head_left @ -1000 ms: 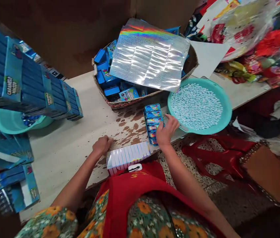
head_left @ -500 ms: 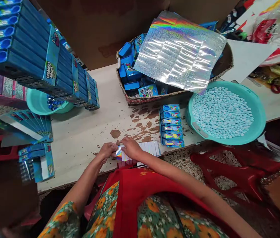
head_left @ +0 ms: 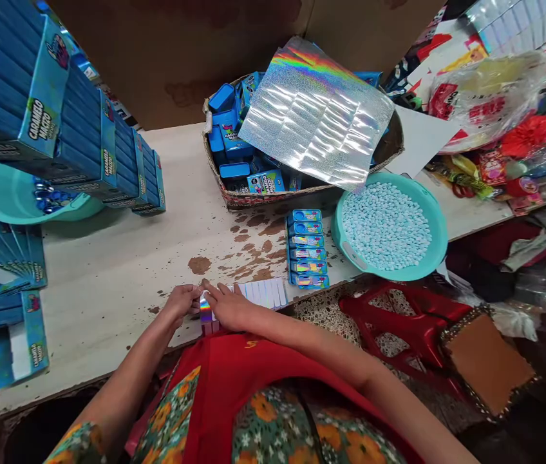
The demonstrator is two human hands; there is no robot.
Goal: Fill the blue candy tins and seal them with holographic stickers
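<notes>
At the near edge of the white table (head_left: 109,277), we have both hands together over the left end of the shiny label strip (head_left: 268,293), which lies flat in front of our red apron (head_left: 234,374). The fingers of our left hand (head_left: 181,304) are bunched at the strip's corner; we cannot tell whether a label is pinched between them. Our right hand (head_left: 228,308) lies palm down across the strip, its fingertips reaching toward the left ones, and its exact hold is hidden from us.

We judge the step in hand to be loosening one label from its backing. To our right, apart from our hands, stand the small blue boxes (head_left: 308,254), six in a row; the four nearer us show a rainbow glint on their ends, while the two farthest look plain. Just beside them sits the turquoise bowl (head_left: 441,235) of pale blue sweets (head_left: 386,225), and behind, a silvery sheet (head_left: 319,116) lies over the battered tray (head_left: 258,198).

As we read it, the next move calls for a light fingertip pinch on the label's edge, with the backing pressed flat so that neighbouring labels do not lift or crease.
</notes>
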